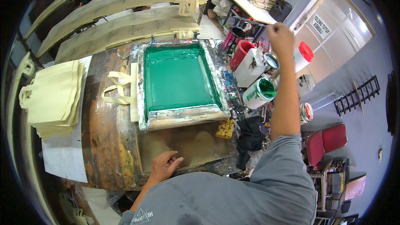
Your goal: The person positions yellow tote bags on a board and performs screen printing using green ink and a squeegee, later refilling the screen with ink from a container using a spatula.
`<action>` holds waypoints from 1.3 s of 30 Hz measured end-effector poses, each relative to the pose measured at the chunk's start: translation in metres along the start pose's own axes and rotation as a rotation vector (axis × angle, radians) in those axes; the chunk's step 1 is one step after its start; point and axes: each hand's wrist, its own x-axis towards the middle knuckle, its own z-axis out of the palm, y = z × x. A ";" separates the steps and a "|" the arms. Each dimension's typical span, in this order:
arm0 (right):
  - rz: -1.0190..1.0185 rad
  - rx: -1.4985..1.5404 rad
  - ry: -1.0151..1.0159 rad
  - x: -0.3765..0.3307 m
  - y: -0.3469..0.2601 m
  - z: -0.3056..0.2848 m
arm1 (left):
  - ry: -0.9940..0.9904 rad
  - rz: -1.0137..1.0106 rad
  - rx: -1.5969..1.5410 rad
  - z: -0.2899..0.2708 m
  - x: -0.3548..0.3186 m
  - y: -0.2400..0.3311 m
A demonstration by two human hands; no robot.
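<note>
Green ink (179, 79) coats a rectangular, paint-smeared screen (183, 119) over one cream fabric bag (134, 91) on the stained wooden worktop (104, 135), any print hidden, more cream bags (56, 96) stacked leftward, left grip (165, 166) loosely open, right grip (281, 37) indiscernible.

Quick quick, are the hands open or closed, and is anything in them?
Left hand: loosely open, nothing seen in it.
Right hand: raised, curled in; can't tell whether it holds anything.
</note>
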 end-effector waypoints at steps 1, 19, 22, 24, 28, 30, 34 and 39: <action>-0.045 0.032 0.063 -0.001 0.018 -0.022 | 0.006 -0.008 -0.010 0.001 0.000 0.000; 0.193 -0.358 -0.404 -0.048 0.241 0.068 | 0.019 -0.016 0.089 0.003 0.005 0.016; 0.266 -0.285 -0.307 -0.051 0.236 0.074 | 0.043 0.005 0.109 0.002 0.002 0.011; 0.309 -0.290 -0.231 -0.051 0.238 0.058 | 0.045 0.020 0.108 0.001 0.001 0.011; 0.296 -0.245 -0.167 -0.051 0.236 0.022 | 0.024 0.010 0.100 0.000 0.001 0.014; 0.265 -0.252 -0.137 -0.047 0.232 0.008 | 0.022 0.031 0.108 0.001 0.000 0.009; 0.191 -0.178 -0.034 -0.033 0.193 -0.025 | 0.004 0.019 0.059 -0.002 0.001 0.015; -0.010 -0.057 0.067 -0.011 0.084 -0.026 | 0.004 0.022 0.061 -0.003 0.000 0.009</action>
